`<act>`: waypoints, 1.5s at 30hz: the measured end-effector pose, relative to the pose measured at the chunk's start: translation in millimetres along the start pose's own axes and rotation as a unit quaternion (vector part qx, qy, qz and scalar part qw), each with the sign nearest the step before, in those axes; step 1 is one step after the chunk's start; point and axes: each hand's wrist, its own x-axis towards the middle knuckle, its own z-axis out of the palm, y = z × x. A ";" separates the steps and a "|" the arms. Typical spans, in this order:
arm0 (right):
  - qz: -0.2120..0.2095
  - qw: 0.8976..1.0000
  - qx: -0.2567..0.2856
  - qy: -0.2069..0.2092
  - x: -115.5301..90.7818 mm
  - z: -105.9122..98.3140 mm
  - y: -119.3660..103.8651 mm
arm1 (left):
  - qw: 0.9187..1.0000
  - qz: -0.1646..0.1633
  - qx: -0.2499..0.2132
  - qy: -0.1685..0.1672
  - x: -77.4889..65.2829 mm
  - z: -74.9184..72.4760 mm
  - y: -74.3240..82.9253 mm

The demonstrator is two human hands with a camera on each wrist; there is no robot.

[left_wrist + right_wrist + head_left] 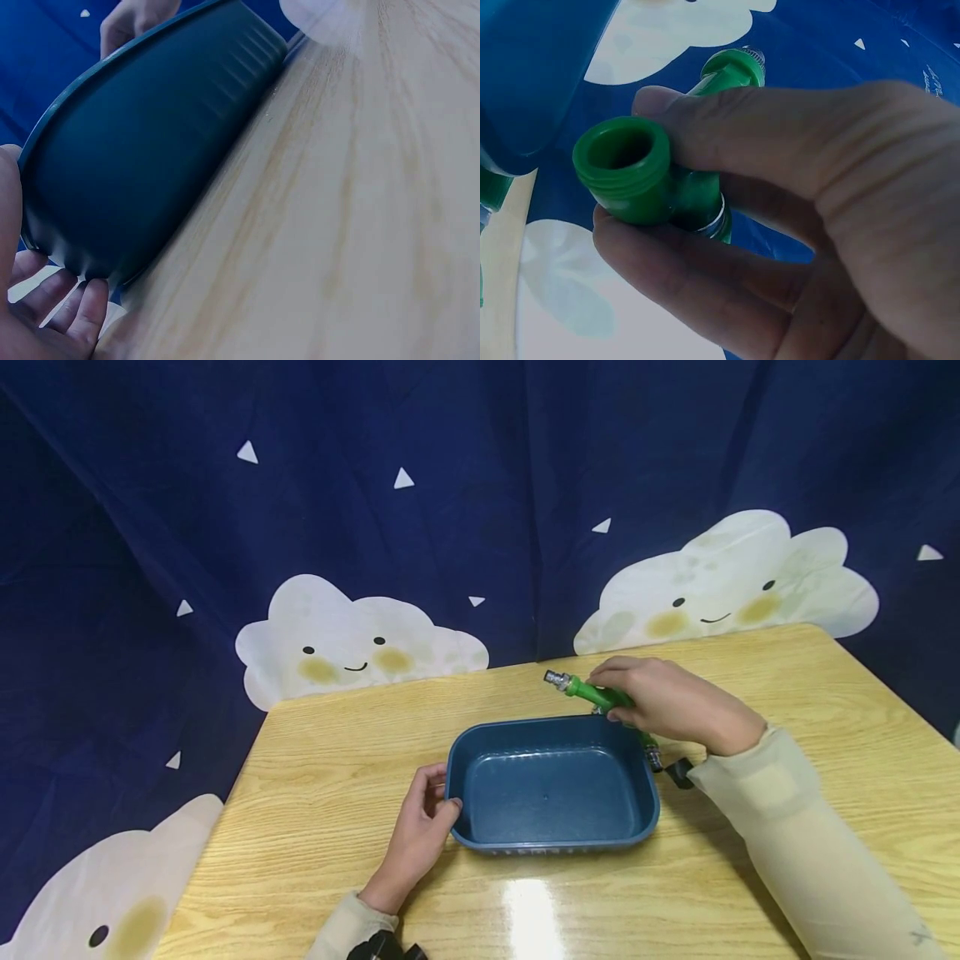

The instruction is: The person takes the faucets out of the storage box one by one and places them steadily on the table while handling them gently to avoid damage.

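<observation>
A dark blue plastic basin (546, 797) sits on the wooden table. My left hand (420, 831) grips its left end, thumb over the rim and fingers against the outer wall, as the left wrist view shows beside the basin wall (142, 142). Above the basin's far right corner, my right hand (667, 702) pinches a green pipe fitting (592, 692) with a metal threaded end pointing left. In the right wrist view this fitting (626, 169) shows an open round mouth between thumb and fingers. Another green piece with a metal end (651, 752) lies beside the basin's right wall, partly hidden.
The wooden table (337, 752) extends around the basin to a dark blue curtain (465, 510) with white clouds and triangles. A black wrist device (680, 772) hangs at my right sleeve, close to the basin's right side. Another green part (491, 191) shows beneath the basin rim.
</observation>
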 end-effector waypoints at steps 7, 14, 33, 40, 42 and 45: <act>0.002 1.000 0.000 0.003 -0.1 -0.1 3.2 | 1.000 -0.003 0.004 0.000 1.1 0.0 0.7; 0.011 1.000 0.002 -0.004 -0.3 -0.6 6.8 | 1.000 -0.002 0.006 0.001 2.2 -0.6 1.7; 0.029 1.000 0.008 -0.003 -2.5 -1.4 17.5 | 1.000 -0.003 0.003 -0.001 2.1 -0.5 1.5; 0.039 0.999 0.012 -0.006 -3.3 -0.5 21.0 | 1.000 -0.003 0.003 -0.002 1.2 -0.5 0.0; 0.040 0.999 0.012 -0.007 -3.4 -0.3 21.8 | 1.000 -0.002 0.001 -0.002 0.8 -0.4 -0.3; 0.042 0.999 0.013 -0.009 -3.8 -0.2 23.2 | 1.000 -0.001 -0.001 -0.002 0.4 -0.4 -0.4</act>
